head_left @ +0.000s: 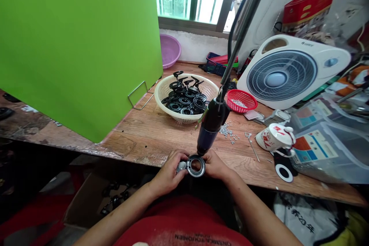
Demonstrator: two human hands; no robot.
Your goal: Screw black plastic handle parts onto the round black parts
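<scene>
My left hand (171, 171) is closed around the left side of a dark ring-shaped part (190, 172) with a toothed inner rim. A round silvery piece (181, 167) shows between the thumb and fingers of that hand. My right hand (215, 164) grips the ring's right side, its fingertips partly hidden behind it. Directly above the ring hangs a black electric screwdriver (208, 127), its tip close to the ring's upper edge; whether they touch I cannot tell. Beyond it, a cream basket (160, 98) holds many black ring-shaped parts (184, 102) with stems.
Small metal screws (227, 132) lie scattered right of the screwdriver, near a red basket (252, 103) of small pieces. A lidded mug (269, 138), clear plastic bins (331, 150) and a box fan (291, 73) occupy the right. A large green panel (80, 46) blocks the left.
</scene>
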